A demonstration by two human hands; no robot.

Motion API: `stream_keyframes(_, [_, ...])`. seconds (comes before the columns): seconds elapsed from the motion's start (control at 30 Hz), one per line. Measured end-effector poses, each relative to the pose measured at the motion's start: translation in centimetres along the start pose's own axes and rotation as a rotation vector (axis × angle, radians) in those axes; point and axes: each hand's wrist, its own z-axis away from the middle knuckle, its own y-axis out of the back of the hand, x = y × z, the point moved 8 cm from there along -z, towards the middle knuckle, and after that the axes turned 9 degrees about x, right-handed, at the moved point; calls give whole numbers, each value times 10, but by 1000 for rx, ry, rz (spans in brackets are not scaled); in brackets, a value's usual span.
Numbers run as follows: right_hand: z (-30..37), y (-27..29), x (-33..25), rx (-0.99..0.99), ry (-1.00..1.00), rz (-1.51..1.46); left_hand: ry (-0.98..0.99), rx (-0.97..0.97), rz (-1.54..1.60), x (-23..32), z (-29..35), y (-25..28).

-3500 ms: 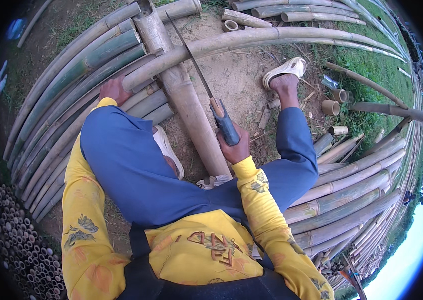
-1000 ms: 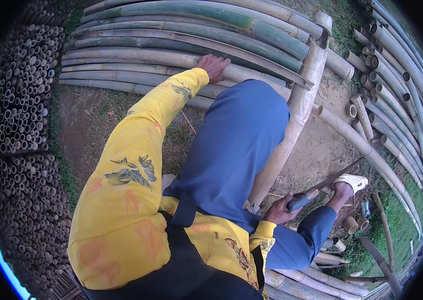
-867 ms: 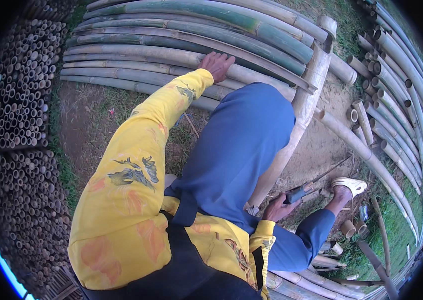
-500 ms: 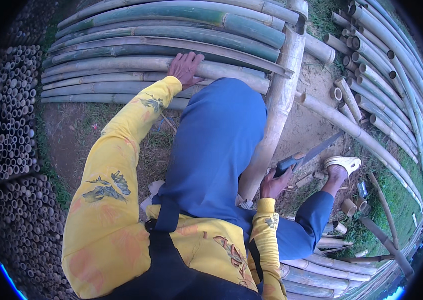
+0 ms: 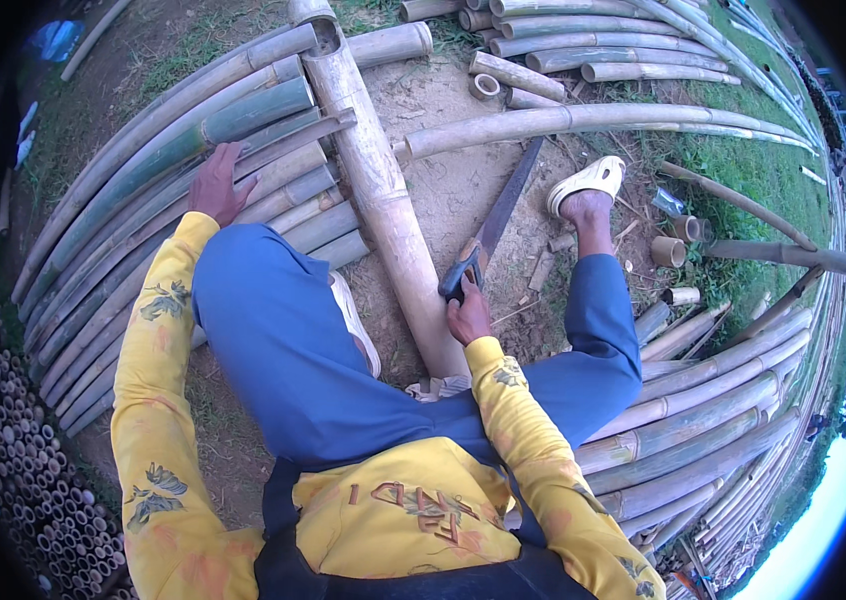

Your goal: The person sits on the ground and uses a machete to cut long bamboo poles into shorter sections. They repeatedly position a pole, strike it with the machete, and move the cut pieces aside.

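Observation:
In my right hand (image 5: 470, 315) is the black handle of a handsaw (image 5: 510, 203), its fingers wrapped round the grip. The dark blade slants away from me over the dirt, right of a thick bamboo beam (image 5: 383, 190). Farther left, my left hand (image 5: 217, 184) lies on a row of bamboo poles (image 5: 258, 108), thumb and fingers apart. Green and grey poles lie side by side there, their cut ends toward the beam. A narrow split bamboo strip (image 5: 313, 132) rests across the row close to this hand, its tip overlapping the beam.
One long bamboo pole (image 5: 583, 120) stretches right from near the beam. Short offcuts (image 5: 668, 251) lie beyond my sandalled foot (image 5: 588, 185). More poles are piled at the top right (image 5: 633, 65) and lower right (image 5: 683, 430). Stacked bamboo ends (image 5: 33, 490) fill the lower left.
The view has swung to the right, so the poles and beam appear farther left. My left hand is still on the pole row, and the saw stays in my right hand.

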Motion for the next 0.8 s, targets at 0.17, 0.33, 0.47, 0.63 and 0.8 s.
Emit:
stream_keyframes(0.17, [-3, 4, -3, -75, -75, 55, -247, -373, 33, 152, -123, -6])
stream_keyframes(0.33, [0, 8, -13, -100, -185, -66, -279, -401, 27, 248, -165, -113])
stream_keyframes(0.47, [15, 19, -1, 4, -76, -161, -125, -396, -164, 277, -146, -196])
stream_keyframes(0.63, [19, 69, -4, -14, -227, -225, -130, -410, -173, 265, -138, -242])
stream_keyframes(0.8, [19, 82, -13, 36, -173, -238, -244, -536, 5, 285, -150, -200])
